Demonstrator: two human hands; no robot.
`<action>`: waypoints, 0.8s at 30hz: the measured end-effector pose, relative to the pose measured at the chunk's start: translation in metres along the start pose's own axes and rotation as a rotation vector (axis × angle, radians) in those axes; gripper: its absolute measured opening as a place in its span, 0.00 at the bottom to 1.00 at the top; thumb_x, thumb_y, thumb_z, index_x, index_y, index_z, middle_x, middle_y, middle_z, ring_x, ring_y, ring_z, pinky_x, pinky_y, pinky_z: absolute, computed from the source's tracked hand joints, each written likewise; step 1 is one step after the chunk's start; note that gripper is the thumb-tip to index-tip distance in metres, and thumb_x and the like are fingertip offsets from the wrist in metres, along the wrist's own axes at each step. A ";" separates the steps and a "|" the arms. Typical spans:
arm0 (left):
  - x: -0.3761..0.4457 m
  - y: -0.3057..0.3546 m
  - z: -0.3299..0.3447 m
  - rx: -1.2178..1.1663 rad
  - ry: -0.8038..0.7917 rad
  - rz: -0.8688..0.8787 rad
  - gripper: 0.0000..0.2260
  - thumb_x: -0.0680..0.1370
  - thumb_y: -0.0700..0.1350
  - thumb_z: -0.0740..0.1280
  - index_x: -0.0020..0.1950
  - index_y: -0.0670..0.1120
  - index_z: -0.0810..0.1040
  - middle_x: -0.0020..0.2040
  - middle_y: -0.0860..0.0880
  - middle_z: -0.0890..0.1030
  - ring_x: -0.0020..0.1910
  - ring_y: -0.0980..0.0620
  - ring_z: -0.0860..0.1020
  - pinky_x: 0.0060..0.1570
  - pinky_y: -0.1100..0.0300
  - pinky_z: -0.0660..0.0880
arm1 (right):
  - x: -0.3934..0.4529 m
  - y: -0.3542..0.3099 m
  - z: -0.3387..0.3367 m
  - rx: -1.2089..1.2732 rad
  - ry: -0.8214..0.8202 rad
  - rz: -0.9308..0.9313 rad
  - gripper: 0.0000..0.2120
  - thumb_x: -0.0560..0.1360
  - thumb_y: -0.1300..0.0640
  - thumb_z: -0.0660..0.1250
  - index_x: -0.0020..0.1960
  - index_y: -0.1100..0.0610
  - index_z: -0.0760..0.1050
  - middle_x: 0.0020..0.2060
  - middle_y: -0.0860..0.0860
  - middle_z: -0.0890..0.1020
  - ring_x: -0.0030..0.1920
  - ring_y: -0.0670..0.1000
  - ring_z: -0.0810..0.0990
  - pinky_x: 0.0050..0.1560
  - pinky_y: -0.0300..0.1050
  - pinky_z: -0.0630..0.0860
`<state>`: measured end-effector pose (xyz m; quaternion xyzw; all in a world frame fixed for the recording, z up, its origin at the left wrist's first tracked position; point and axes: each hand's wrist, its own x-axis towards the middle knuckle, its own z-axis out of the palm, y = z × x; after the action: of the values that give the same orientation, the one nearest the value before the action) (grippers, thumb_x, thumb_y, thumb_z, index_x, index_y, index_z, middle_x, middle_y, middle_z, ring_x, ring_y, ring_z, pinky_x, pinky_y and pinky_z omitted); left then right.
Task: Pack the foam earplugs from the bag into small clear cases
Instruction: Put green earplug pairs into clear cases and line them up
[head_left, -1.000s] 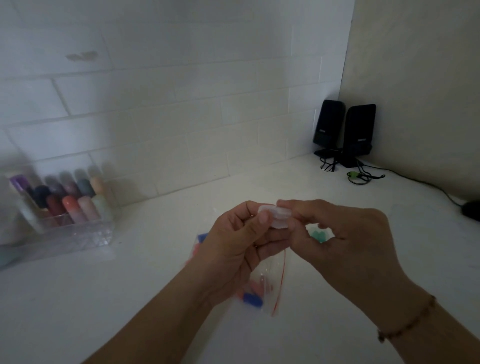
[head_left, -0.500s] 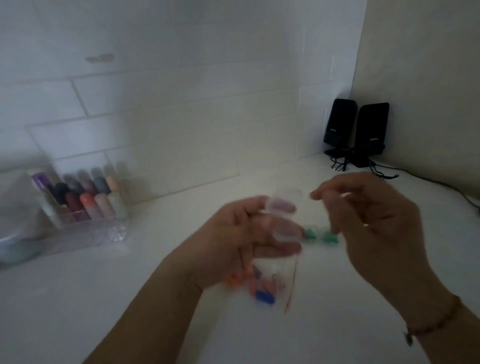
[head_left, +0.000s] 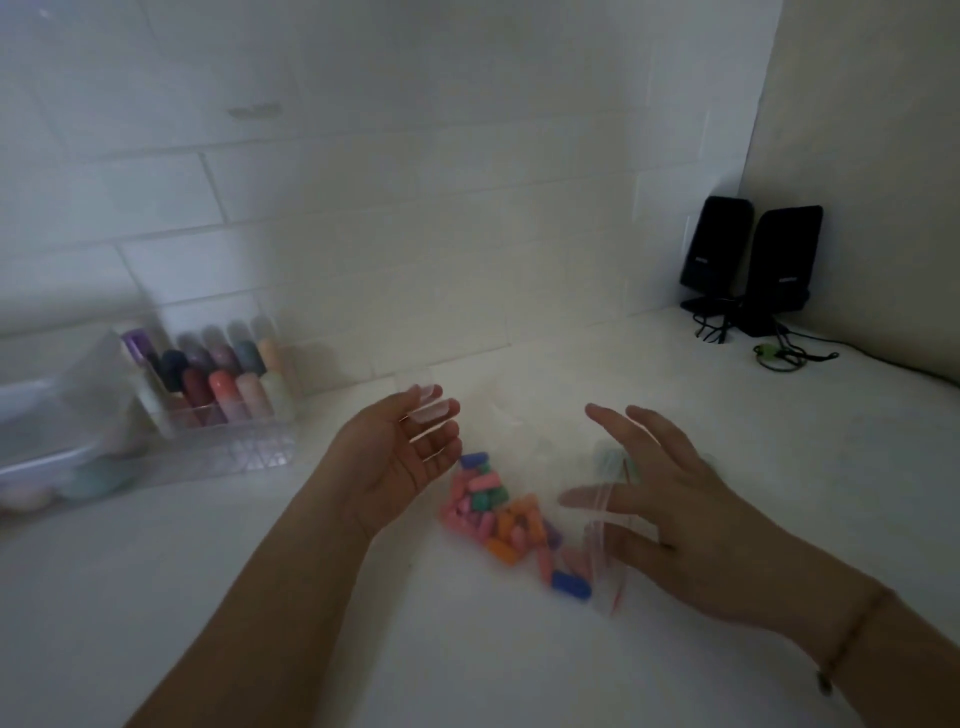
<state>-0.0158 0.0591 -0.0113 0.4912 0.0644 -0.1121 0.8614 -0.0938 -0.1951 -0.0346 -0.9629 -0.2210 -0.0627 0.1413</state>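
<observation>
Clear bag (head_left: 524, 525) flat on counter w/ multicolour earplugs (head_left: 498, 512) (blurry).

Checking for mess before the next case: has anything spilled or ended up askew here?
Nothing stands out. The earplugs look contained in the clear bag lying flat on the counter; the frame is blurry.

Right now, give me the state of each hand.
Left hand: open, palm up, small clear case resting on its fingers.
Right hand: open, fingers spread, holding nothing.
</observation>
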 end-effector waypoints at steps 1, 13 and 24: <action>0.001 -0.003 0.002 0.003 0.025 -0.002 0.05 0.79 0.42 0.63 0.51 0.42 0.76 0.41 0.44 0.81 0.31 0.49 0.78 0.33 0.59 0.78 | 0.002 -0.001 0.005 -0.043 -0.011 -0.001 0.26 0.69 0.33 0.46 0.65 0.29 0.67 0.75 0.37 0.36 0.75 0.48 0.34 0.74 0.56 0.54; -0.008 -0.027 0.020 0.164 -0.116 -0.024 0.26 0.73 0.22 0.57 0.65 0.44 0.67 0.47 0.42 0.75 0.39 0.46 0.82 0.34 0.57 0.76 | 0.014 -0.010 0.026 0.079 0.401 0.137 0.09 0.72 0.42 0.68 0.52 0.35 0.80 0.74 0.41 0.58 0.72 0.60 0.57 0.65 0.64 0.67; -0.016 -0.040 0.036 0.002 -0.162 -0.078 0.29 0.69 0.19 0.53 0.63 0.44 0.69 0.66 0.33 0.71 0.48 0.41 0.82 0.35 0.54 0.79 | 0.011 -0.030 0.014 0.243 0.381 0.220 0.20 0.67 0.45 0.76 0.50 0.35 0.67 0.56 0.36 0.61 0.71 0.49 0.54 0.68 0.56 0.62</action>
<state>-0.0419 0.0100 -0.0228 0.4786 0.0133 -0.1848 0.8583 -0.0963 -0.1601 -0.0384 -0.9280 -0.0903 -0.2002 0.3009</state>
